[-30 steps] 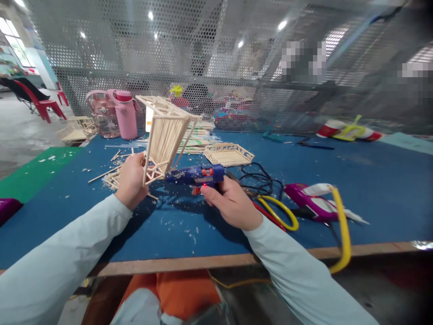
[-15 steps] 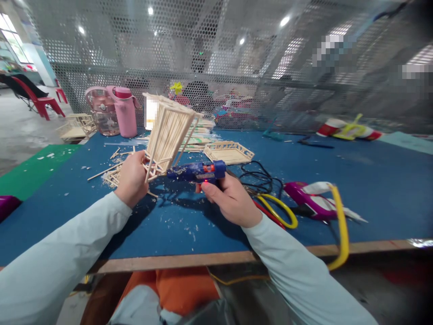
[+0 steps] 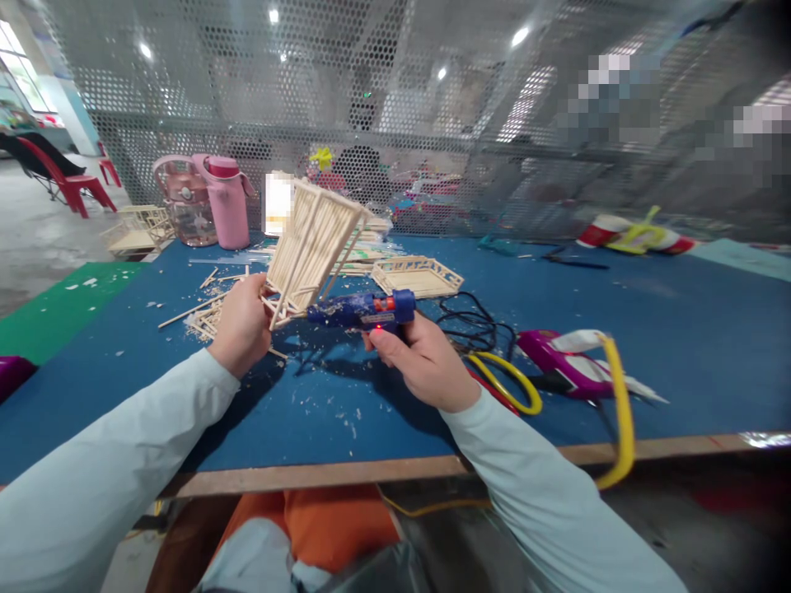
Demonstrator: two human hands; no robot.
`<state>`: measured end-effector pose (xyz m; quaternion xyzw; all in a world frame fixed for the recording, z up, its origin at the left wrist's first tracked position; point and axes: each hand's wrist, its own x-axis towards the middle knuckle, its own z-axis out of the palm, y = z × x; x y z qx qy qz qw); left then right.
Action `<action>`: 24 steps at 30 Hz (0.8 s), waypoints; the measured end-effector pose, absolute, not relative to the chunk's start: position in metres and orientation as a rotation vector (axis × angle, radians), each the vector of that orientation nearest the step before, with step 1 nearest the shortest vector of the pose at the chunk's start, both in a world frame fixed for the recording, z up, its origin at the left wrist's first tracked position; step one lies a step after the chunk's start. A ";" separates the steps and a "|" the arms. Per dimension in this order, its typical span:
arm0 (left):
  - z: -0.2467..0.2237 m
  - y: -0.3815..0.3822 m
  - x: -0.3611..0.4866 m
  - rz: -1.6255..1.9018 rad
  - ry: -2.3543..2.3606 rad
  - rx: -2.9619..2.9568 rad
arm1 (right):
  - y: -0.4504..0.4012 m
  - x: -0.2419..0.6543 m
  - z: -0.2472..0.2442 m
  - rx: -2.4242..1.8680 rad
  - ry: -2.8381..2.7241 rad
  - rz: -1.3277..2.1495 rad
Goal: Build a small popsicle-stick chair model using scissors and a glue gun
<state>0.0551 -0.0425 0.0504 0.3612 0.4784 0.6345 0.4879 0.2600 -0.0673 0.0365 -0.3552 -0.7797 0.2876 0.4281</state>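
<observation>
My left hand (image 3: 242,324) is closed on the lower left corner of a model built of thin wooden sticks (image 3: 315,243), which it holds tilted above the table. In my right hand (image 3: 426,362) is a blue hot glue gun (image 3: 362,310), with a small red light glowing near my thumb. Its nozzle points left and meets the lower end of the stick model; whether it touches the wood I cannot tell. Loose sticks (image 3: 207,319) lie behind my left hand. Past the glue gun rests a shallow stick-built tray (image 3: 417,277).
Two pink bottles (image 3: 228,206) stand at the back left. To the right lie a purple-and-white tool (image 3: 574,362) with a yellow band, yellow-handled pliers or cutters (image 3: 516,387), and a black cord (image 3: 475,325). A perforated metal screen (image 3: 432,107) rises behind the blue table (image 3: 680,329).
The stick model has turned slightly, so more of its slatted side faces me. The glue gun has shifted a little to the right with the grip about the same.
</observation>
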 end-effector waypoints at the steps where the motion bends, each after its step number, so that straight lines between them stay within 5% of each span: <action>1: 0.051 -0.043 0.055 1.545 1.160 0.879 | -0.067 0.260 0.036 -0.886 -1.945 0.723; 16: 0.044 -0.039 0.046 1.410 1.158 0.600 | -0.058 0.269 0.033 -0.857 -1.844 0.850; 24: 0.031 -0.030 0.029 1.156 1.471 0.983 | -0.052 0.274 0.036 -0.946 -1.982 0.576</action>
